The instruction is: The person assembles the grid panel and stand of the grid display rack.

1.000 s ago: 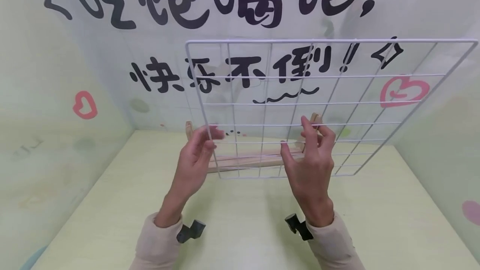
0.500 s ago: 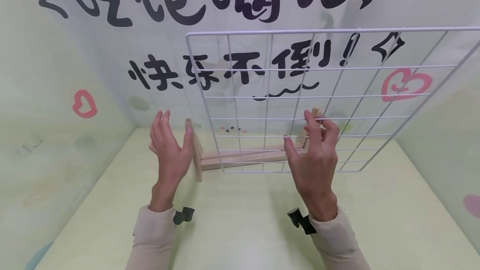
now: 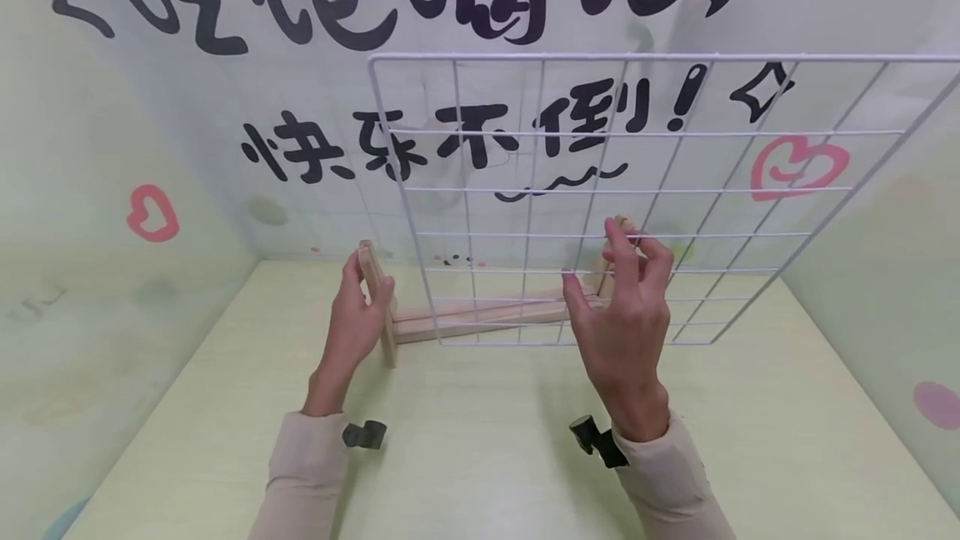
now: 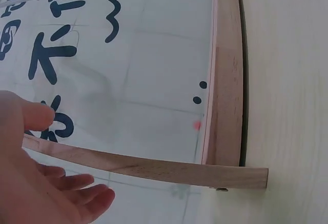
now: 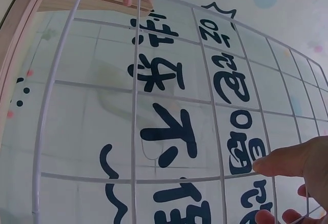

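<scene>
A white wire grid panel (image 3: 525, 59) leans upright at an angle in the head view. My right hand (image 3: 626, 298) holds it by the lower middle wires, thumb and fingers among the mesh. Behind its lower part stands a wooden stand (image 3: 412, 330), a long crossbar with an upright at each end. My left hand (image 3: 354, 311) is around the top of the left upright (image 3: 381, 315), thumb on one side and fingers on the other. In the left wrist view, that upright (image 4: 138, 165) runs between thumb and fingers, with gaps near the fingertips. The right upright is partly hidden behind my right hand.
The pale table (image 3: 480, 440) meets a back wall (image 3: 315, 215) with large black lettering, close behind the stand. Side walls (image 3: 885, 273) flank the table. The panel reaches past the right edge of the head view.
My left hand left the panel's left edge, swung out leftward, then came in around the stand's left upright. My right hand keeps its hold on the panel, which has risen slightly.
</scene>
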{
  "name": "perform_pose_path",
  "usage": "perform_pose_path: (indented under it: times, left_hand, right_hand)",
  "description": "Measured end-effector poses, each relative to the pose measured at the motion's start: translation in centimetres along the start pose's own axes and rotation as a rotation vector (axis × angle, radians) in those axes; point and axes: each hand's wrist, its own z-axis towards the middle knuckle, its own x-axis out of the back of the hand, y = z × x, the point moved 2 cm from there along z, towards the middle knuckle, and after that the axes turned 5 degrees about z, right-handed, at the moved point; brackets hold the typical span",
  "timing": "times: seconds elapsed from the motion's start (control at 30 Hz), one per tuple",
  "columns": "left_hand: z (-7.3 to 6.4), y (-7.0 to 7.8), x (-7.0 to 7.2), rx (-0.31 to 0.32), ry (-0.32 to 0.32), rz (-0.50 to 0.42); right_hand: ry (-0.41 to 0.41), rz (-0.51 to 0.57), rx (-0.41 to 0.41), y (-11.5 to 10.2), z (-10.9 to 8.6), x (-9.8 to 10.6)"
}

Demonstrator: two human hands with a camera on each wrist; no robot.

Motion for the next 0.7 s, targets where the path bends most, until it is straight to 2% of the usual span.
perform_pose_path:
  times: [0.07, 0.13, 0.27, 0.43, 0.53, 0.7]
  left_hand:
    - [0.1, -0.4, -0.1, -0.006, -0.05, 0.022]
    - [0.2, -0.6, -0.1, -0.021, -0.072, 0.045]
    - [0.2, -0.8, 0.0, -0.053, -0.07, 0.119]
    - [0.4, -1.7, -0.2, 0.0, -0.151, 0.228]
    - [0.5, -2.2, -0.5, 0.028, -0.192, 0.231]
    - [0.5, -2.1, -0.6, 0.032, -0.193, 0.247]
  right_hand:
    - [0.003, 0.001, 0.001, 0.0, 0.0, 0.0]
    - [0.006, -0.003, 0.003, 0.0, 0.1, -0.1]
    - [0.006, -0.009, 0.009, -0.1, 0.2, 0.0]
    - [0.0, -0.006, 0.01, -0.2, 0.3, -0.1]
    - [-0.003, -0.004, 0.008, -0.2, 0.3, -0.1]
    - [-0.005, -0.008, 0.005, -0.1, 0.2, 0.0]
